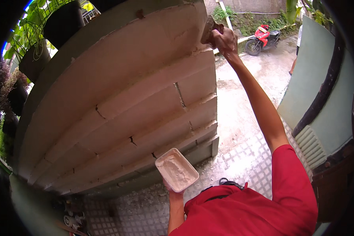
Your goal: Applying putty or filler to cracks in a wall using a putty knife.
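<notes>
My right hand is raised at the upper right, its fingers closed around a putty knife. The knife's blade is smeared and lies against the end of the pale wall, near its top corner. A damp-looking darker patch shows on the wall beside the blade. Low in the middle, my left hand holds a white rectangular tub from below, tilted so its inside shows. Pale paste coats the tub's bottom. Most of the left fingers are hidden under the tub.
The wall has stepped horizontal ledges and several dark cracks. Potted plants line its top at left. Beyond its right end is a concrete path with a red motorbike. A person stands partly visible at right, beside a pale green wall.
</notes>
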Tool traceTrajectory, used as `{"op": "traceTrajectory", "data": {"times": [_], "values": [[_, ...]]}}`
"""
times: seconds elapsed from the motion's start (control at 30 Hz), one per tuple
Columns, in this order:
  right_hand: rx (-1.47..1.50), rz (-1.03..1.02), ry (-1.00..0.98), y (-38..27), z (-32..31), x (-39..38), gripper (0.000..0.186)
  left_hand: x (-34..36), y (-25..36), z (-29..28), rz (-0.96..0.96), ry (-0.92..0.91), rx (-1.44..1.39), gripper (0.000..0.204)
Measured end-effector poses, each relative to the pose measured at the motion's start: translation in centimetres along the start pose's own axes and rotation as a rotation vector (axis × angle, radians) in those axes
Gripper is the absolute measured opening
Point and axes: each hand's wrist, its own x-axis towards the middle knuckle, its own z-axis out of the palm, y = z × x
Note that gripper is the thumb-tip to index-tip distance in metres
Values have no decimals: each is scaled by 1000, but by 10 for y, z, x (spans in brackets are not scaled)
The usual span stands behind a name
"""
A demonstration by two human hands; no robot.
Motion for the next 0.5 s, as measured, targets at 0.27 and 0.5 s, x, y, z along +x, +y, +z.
{"op": "traceTrajectory", "data": {"times": [0.27,0.5], "values": [[-333,-309,181,-6,74,-4,32,-21,7,-6,145,91,66,64],[-248,-435,-61,-42,113,-57,34,-5,23,12,110,120,55,62]]}}
